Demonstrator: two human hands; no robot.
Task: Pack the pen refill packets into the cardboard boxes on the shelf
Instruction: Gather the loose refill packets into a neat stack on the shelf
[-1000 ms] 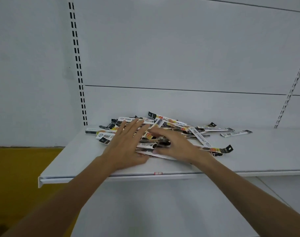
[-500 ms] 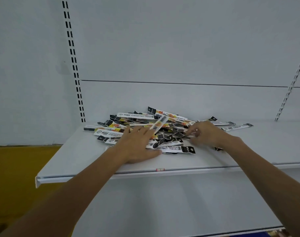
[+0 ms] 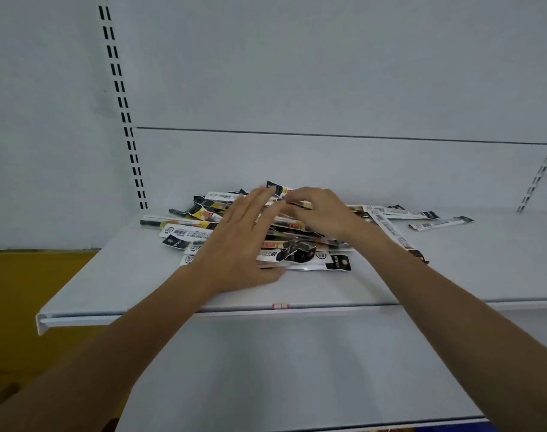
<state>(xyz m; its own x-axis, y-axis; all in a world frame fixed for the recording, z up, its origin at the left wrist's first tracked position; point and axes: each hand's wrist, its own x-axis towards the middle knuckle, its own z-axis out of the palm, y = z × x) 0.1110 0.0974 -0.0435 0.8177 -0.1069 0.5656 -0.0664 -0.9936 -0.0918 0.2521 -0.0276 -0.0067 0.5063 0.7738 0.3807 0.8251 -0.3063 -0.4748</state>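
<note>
A loose pile of long, narrow pen refill packets lies on a white metal shelf. They are white, black and yellow and cross each other at many angles. My left hand lies flat on the pile's left side with straight fingers. My right hand reaches over the top of the pile from the right, its fingers curled down among the packets at the back; whether it pinches one is hidden. No cardboard box is in view.
Stray packets lie apart to the right. Slotted uprights run up the white back panel. A lower shelf sits beneath. A yellow surface shows at the left.
My right hand moved left from the pile's right edge to its top back. My left hand straightened and slid further onto the pile.
</note>
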